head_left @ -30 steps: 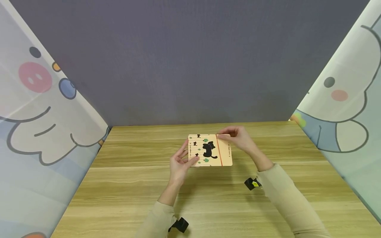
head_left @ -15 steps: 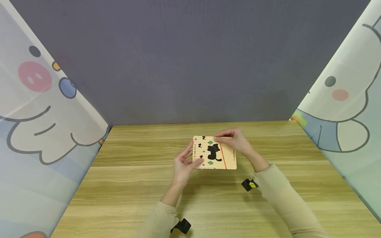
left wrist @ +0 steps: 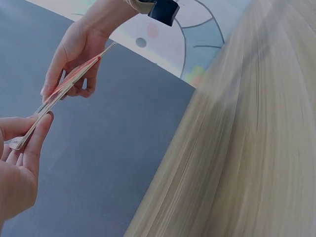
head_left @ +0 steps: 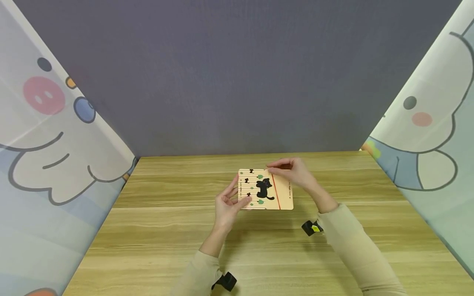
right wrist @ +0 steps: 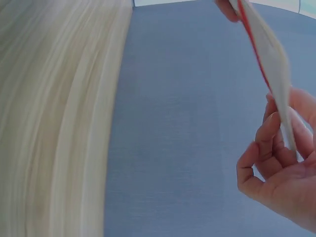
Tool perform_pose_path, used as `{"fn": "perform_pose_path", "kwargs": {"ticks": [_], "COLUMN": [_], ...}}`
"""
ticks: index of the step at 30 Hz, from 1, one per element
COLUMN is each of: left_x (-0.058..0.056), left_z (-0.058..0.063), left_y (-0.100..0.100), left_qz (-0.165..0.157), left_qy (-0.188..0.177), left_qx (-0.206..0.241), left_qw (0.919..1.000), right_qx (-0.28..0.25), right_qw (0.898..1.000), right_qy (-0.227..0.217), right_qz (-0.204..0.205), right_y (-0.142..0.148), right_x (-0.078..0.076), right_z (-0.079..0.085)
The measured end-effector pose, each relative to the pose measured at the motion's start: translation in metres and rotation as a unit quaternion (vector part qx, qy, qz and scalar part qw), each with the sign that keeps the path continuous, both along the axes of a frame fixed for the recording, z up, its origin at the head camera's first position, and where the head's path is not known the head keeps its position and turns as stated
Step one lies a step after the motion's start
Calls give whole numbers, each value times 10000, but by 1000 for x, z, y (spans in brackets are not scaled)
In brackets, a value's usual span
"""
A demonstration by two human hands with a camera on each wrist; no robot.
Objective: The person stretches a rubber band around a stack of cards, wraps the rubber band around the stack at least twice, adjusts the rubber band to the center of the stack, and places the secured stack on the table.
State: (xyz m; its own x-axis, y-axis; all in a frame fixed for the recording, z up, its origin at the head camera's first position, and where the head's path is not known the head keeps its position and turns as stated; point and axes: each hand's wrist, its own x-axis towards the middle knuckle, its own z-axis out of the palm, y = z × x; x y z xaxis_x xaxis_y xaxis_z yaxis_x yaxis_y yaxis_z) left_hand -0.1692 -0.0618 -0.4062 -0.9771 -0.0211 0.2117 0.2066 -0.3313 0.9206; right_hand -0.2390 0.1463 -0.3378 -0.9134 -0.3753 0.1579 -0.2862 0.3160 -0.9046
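Booklet (head_left: 265, 189) shifted slightly right; left hand (head_left: 226, 205) pinches left end, right hand (head_left: 293, 172) pinches far edge near red band (head_left: 276, 192). Likely light, stiffish; grip edges.

Cream cat-print card (head_left: 265, 190), red stripe (head_left: 276, 192) across, tilted, held aloft

A tabletop booth: grey backdrop (head_left: 237, 82), wood-grained table (head_left: 159, 222), side sheets (head_left: 40, 164) (both cartoon-printed).

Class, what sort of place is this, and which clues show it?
Probably a screened-off recording booth: a wood-grain table, a plain grey panel behind it, and cartoon-printed sheets on both sides.
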Motion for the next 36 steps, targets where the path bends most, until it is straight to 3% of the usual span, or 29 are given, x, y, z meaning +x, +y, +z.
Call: {"fn": "perform_pose_path", "kwargs": {"ticks": [5, 11, 16, 25, 36], "left_x": [0, 0, -1, -7, -16], "left_z": [-1, -2, -3, -4, 2], "left_y": [0, -1, -3, -5, -8], "left_qz": [66, 147, 237, 404, 599], "left_qy": [-25, -32, -80, -231, -363], "left_qx": [-73, -149, -149, -242, -214], "left_qw": [9999, 9998, 9996, 9986, 9973], "right_qx": [-133, -390, -554, -995, -2064], "right_qw": [9987, 9947, 9911, 9867, 9665], "right_qy": [412, 841, 1052, 875, 706], "right_qz": [-255, -455, -597, -939, -1355], "right_y": [3, 9, 11, 13, 4], "right_x": [4, 3, 11, 28, 54], "right_z": [13, 13, 19, 18, 3]}}
